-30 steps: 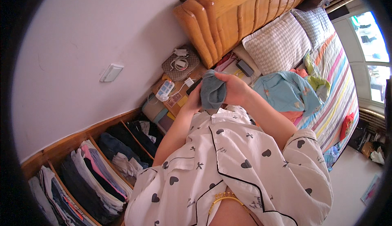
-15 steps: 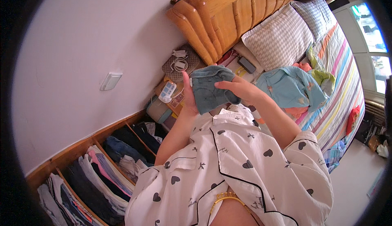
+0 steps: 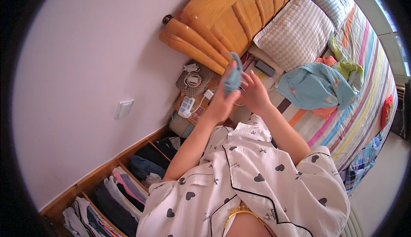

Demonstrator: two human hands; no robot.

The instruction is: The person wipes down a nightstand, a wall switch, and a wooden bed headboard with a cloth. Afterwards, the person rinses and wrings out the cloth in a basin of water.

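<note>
Blue-grey cloth [image 3: 233, 77] now narrower in left fingers [image 3: 233, 97], right fingers [image 3: 254, 80] apparently off it

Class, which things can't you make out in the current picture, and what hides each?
- Grey-blue cloth, head view: its kind; it is bunched and blurred.
- Left hand, head view: exact finger placement; blur and the cloth obscure it.
- Right hand, head view: whether it touches the cloth; blurred fingertips.
- Orange cloth, head view: full shape; light-blue garment covers it.
- Window, head view: cut off by the dark rim.

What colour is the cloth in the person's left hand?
The cloth in the left hand is greyish blue, best seen in the head view.
</note>
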